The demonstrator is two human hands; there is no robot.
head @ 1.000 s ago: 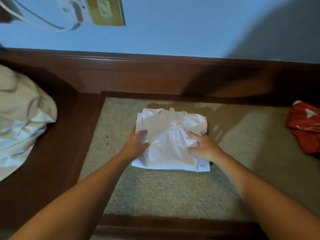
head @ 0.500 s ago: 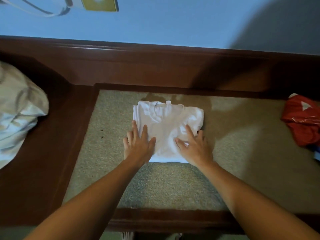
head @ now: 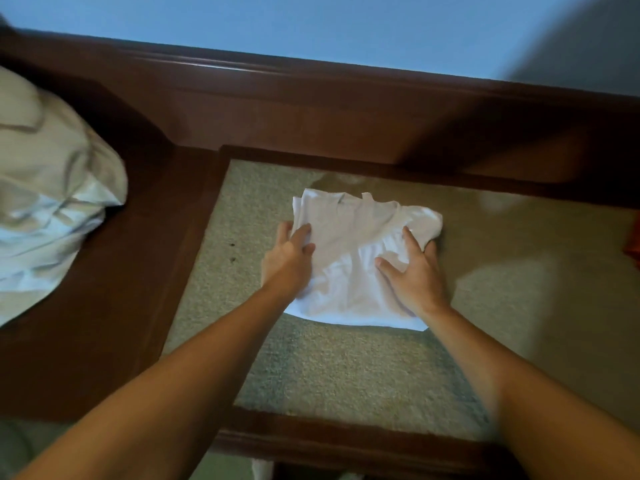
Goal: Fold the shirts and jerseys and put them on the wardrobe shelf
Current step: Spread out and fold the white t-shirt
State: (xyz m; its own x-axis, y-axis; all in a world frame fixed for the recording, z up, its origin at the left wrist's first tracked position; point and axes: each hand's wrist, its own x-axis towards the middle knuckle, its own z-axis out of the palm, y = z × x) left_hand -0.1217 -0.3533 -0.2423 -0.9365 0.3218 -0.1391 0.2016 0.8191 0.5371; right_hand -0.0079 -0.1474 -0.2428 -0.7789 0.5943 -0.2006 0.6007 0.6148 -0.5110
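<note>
**Entry: white shirt, grip taken at both sides of the folded bundle**

Change noted: half a second ago both hands lay flat, fingers spread, pressing on the near half of the folded white shirt. Now the left hand has shifted to the shirt's left edge; its fingers curl over the top layer, and the cloth bunches up just beside them. Whether the thumb is under the edge I cannot tell. The right hand lies on top toward the right side, fingers spread, thumb pointing in toward the middle. The shirt looks more rumpled and slightly turned compared with the flatter rectangle seen before.

Reading: pressing seems finished and the hands are moving to a lift. Judged from this, folding of this piece is about done and carrying to the wardrobe shelf is not yet done.

Shirt, appearance: thin white fabric, folded to a rough rectangle, several layers. Collar end lies beyond the fingertips; a small tab sticks up there. Far right corner past the right fingers is puffed and rounded, not flat. Near edge, by the wrists, is straight and lies on the beige carpeted surface. Creases run diagonally between the two hands.

A pale crumpled garment lies well to the left of the left hand.
</note>
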